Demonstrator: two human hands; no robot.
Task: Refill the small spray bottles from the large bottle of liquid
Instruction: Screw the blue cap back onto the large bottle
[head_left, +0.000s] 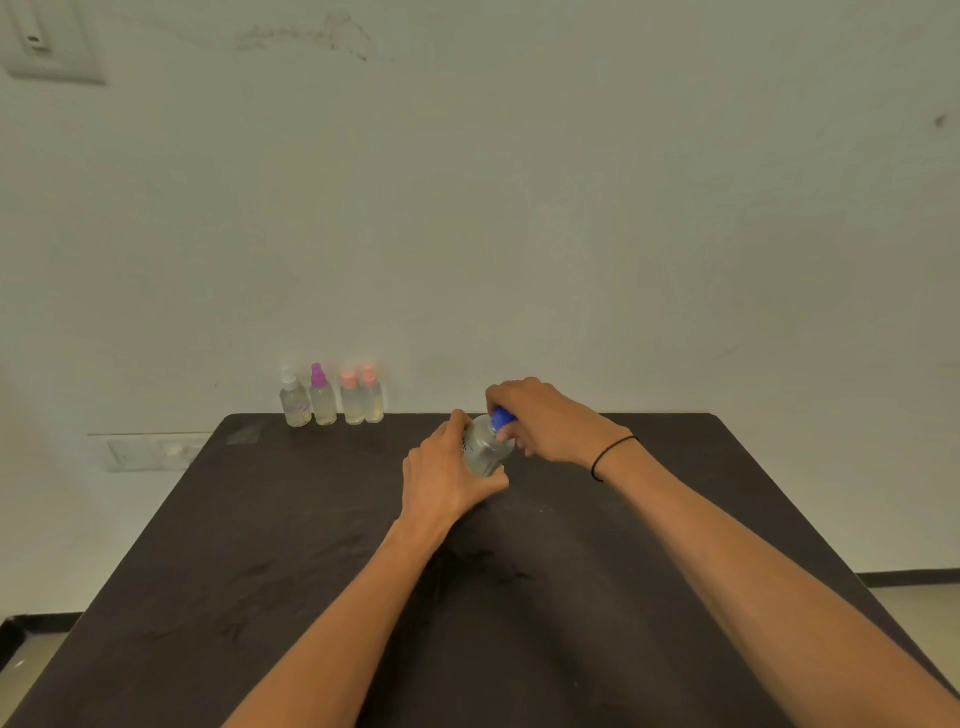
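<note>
Left hand (449, 467) grips large bottle (485, 449); right hand (540, 415) pinches its blue cap (503, 417)

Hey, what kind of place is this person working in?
Probably a plain indoor room, set up as a simple workspace. A bare painted wall carries a switch plate, and a dark table pushed against it holds only a few small spray bottles.

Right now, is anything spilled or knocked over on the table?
No spill shows. The four small spray bottles stand upright in a row at the table's far edge. Only the large bottle tilts, because the left hand holds its body while the right hand grips its blue cap.
</note>
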